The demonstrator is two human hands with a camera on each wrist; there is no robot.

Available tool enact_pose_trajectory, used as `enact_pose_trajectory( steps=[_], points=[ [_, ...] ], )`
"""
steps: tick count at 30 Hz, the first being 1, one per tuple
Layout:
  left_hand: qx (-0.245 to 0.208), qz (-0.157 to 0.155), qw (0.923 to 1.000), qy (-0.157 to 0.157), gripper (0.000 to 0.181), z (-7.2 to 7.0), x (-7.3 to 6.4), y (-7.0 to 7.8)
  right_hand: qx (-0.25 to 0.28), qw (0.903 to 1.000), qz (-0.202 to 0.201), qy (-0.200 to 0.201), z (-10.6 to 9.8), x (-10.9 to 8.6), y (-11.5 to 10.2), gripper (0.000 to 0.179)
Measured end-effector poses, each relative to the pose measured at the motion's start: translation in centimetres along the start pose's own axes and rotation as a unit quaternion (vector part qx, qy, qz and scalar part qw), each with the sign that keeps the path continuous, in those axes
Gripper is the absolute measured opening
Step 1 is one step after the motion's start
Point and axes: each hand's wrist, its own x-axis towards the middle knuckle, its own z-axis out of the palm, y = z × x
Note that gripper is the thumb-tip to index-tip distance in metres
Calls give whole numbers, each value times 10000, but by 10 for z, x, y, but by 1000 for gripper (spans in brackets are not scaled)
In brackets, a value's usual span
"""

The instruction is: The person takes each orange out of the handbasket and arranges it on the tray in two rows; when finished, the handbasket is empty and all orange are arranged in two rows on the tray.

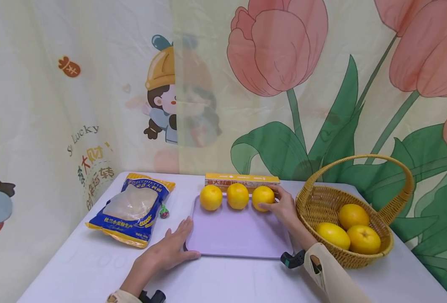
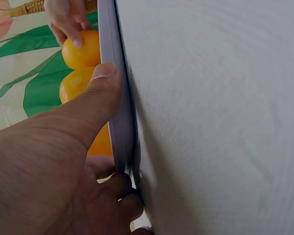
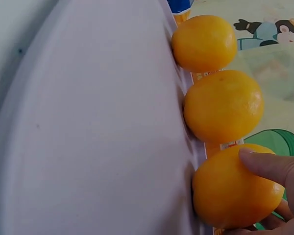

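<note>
"Lucky" on curtain, "ECCHIETTE" on bag

Lilac tray on a white tablecloth, with plain yellow-orange fruits along its far edge. Toward the table's left edge, a blue bag with yellow ends; toward the right, a golden-brown woven basket. Pink tulips and green leaves pattern the pale backdrop.

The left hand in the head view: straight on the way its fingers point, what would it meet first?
The purple tray, whose edge the left hand already appears to touch; past that edge, the leftmost orange fruit seems next in line, though depth is hard to judge.
</note>
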Motion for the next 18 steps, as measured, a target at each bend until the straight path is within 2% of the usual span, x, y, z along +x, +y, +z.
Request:
enact_pose_trajectory(
  steps=[18],
  points=[
    [-51,20,10000,11,100,1,0,-1,-139,9995,283,-19,6,3,-9,77]
  ],
)
